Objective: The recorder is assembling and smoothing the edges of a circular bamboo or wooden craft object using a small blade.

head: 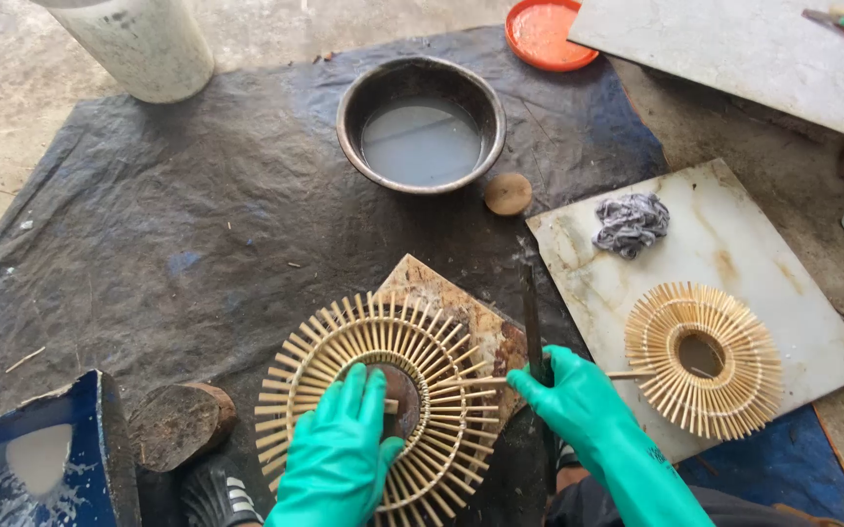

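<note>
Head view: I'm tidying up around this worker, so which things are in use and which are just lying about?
In use: left hand on stick ring; right hand holding stick and dark blade; wooden board.

Lying about: bowl, second ring, rag, orange lid.

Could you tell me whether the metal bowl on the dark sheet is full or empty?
Partly filled: the metal bowl holds cloudy grey liquid well below its rim.

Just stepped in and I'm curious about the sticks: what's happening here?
A person in green gloves works on a sunburst ring of bamboo sticks lying on a tile piece. The left hand presses on its centre; the right hand holds a thin stick at its edge. A second ring lies on a marble slab.
</note>
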